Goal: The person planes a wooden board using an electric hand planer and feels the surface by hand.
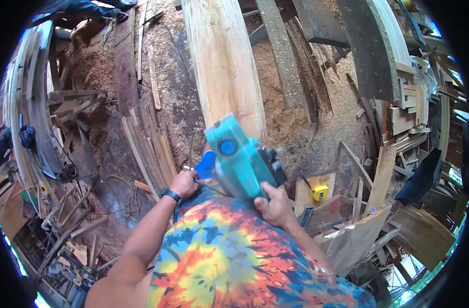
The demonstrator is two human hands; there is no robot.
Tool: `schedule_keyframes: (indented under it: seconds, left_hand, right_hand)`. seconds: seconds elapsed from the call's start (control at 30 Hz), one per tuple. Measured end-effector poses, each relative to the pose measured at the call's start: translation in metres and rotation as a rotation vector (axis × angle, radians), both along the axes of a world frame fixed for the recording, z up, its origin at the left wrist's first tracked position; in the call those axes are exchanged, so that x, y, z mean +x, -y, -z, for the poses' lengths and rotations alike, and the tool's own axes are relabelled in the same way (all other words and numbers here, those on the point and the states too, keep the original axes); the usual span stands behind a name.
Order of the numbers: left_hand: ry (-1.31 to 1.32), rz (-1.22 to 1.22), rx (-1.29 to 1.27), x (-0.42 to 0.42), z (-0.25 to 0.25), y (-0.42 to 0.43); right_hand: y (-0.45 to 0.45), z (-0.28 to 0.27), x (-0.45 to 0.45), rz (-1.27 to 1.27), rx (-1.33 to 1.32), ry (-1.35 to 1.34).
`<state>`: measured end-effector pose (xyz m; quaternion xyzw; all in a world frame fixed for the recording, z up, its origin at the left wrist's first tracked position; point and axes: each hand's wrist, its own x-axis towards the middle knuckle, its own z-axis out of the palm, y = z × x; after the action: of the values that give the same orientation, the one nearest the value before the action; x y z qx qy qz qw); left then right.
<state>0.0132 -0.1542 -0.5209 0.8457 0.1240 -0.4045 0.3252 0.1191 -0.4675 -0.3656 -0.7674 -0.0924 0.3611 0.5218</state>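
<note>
A teal electric planer (239,164) with a blue round knob is held up in front of my body, over the near end of a long pale plank (227,66). My right hand (274,205) is closed around its rear part; the planer's body hides some of the fingers. Lower left of the tool, my left hand (184,185) is closed in a pinch on a thin dark power cord (210,190). A blue item (206,164), partly covered by the planer, shows beside that hand; I cannot make out its kind.
Wood shavings cover the ground. Thin wood strips (151,149) lie to the left near a coiled rope (125,197). A yellow tape measure (321,192) sits at the right. Dark boards (365,46) stand at the upper right. Another person's legs (85,10) show at the upper left.
</note>
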Motion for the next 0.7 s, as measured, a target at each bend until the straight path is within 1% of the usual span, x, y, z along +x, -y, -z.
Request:
schedule_keyframes:
  seconds: [0.03, 0.13, 0.3, 0.37, 0.4, 0.47, 0.5, 0.57, 0.6, 0.7]
  left_hand:
    - [-0.028, 0.010, 0.008, 0.002, -0.006, 0.005]
    - [-0.003, 0.006, 0.012, -0.006, 0.005, 0.007]
    - [-0.025, -0.038, 0.029, 0.004, -0.009, 0.002]
    - [0.022, -0.087, -0.005, -0.003, 0.007, -0.005]
    - [0.047, -0.111, -0.023, 0.006, 0.001, -0.006]
    - [0.017, -0.127, 0.020, 0.020, -0.012, -0.007]
    - [0.000, -0.137, 0.042, 0.027, -0.021, -0.007]
    - [0.025, -0.168, 0.039, 0.031, -0.020, -0.012]
    - [0.027, -0.174, 0.042, 0.035, -0.019, -0.015]
    - [0.049, -0.207, 0.048, 0.043, -0.016, -0.026]
  right_hand:
    - [0.001, -0.006, -0.005, 0.000, 0.008, -0.020]
    - [-0.003, -0.006, -0.014, 0.054, 0.059, -0.068]
    - [-0.016, -0.002, -0.011, 0.101, 0.027, 0.013]
    - [-0.024, -0.004, 0.000, 0.112, 0.025, 0.051]
    - [-0.031, -0.005, 0.006, 0.122, 0.035, 0.072]
    - [-0.042, -0.005, 0.018, 0.137, 0.049, 0.105]
    - [-0.047, -0.003, 0.024, 0.141, 0.047, 0.082]
    - [-0.058, 0.001, 0.038, 0.147, 0.043, 0.037]
    - [-0.066, -0.002, 0.052, 0.135, 0.039, 0.143]
    - [-0.087, 0.005, 0.086, 0.145, 0.010, 0.233]
